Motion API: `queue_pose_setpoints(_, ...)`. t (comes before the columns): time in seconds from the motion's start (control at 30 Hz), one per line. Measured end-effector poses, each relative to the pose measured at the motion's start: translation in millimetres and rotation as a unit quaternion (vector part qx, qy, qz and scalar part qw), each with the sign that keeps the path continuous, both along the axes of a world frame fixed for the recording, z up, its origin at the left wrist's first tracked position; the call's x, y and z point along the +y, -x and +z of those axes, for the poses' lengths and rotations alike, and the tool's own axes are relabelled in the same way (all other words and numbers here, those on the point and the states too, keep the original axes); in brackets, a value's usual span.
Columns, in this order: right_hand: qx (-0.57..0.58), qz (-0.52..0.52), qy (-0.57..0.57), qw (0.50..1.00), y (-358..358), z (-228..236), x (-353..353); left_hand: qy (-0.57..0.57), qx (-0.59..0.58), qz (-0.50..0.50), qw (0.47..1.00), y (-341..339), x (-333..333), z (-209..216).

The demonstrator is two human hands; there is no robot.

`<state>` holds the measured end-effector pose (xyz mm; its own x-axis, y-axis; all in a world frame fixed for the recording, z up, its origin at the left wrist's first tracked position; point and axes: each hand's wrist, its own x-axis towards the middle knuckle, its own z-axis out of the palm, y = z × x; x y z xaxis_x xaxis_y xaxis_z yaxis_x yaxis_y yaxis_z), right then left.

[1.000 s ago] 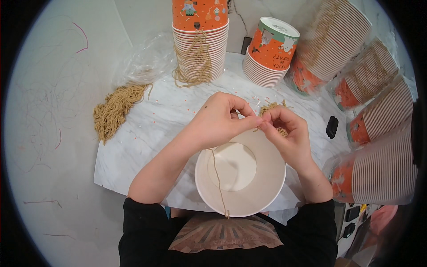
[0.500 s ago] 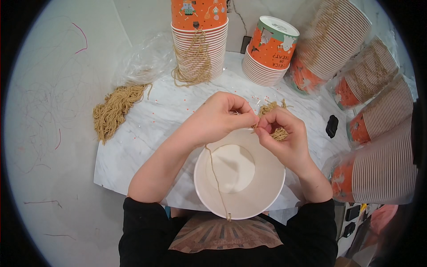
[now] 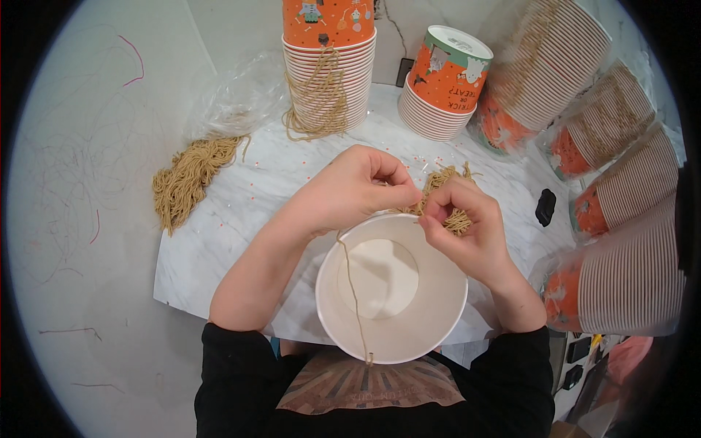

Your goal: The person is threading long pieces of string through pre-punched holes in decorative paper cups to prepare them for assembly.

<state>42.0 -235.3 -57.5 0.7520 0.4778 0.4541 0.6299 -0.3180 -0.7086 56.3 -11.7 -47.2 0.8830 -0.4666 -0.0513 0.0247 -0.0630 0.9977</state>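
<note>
A white-lined paper bucket (image 3: 445, 306) stands open side up against my body. Tan cord (image 3: 353, 285) passes through a hole in its near rim, where it is knotted, crosses the opening and goes over the far-left rim under my left wrist. Just beyond the far rim, my left hand (image 3: 365, 182) pinches with thumb and forefinger, closed on the cord. My right hand (image 3: 471, 226) is beside it at the far-right rim, thumb and forefinger also pinched on a short bit of cord. The fingers hide most of this cord. A small bundle of tan cords (image 3: 442, 178) lies behind my right hand.
A thick cord bundle (image 3: 191, 182) lies at left beside a clear plastic bag (image 3: 237, 102). Orange bucket stacks stand behind: a tall one (image 3: 354, 87) draped with cords and a shorter one (image 3: 438, 120). Several wrapped stacks (image 3: 621, 270) line the right, near a black object (image 3: 545, 207).
My fingertips have moved slightly apart, the left hand drawing a little left and the right staying near the rim. The bucket has shifted slightly left and toward me.
</note>
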Motion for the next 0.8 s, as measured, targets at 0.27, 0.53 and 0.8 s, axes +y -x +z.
queue_pose_setpoints(0.27,0.135,0.085,-0.023,0.987,0.9,3.1,-5.0,-0.046,-0.039,-0.021,0.998,4.5,3.1,3.4)
queue_pose_setpoints(0.53,0.292,0.158,-0.091,0.939,-1.0,9.9,-11.5,-0.051,-0.111,0.017,0.992,12.1,-4.8,1.4)
queue_pose_setpoints(0.8,0.312,0.155,-0.084,0.934,-1.9,9.8,-13.1,-0.1,-0.216,0.061,0.969,14.9,-11.1,0.0)
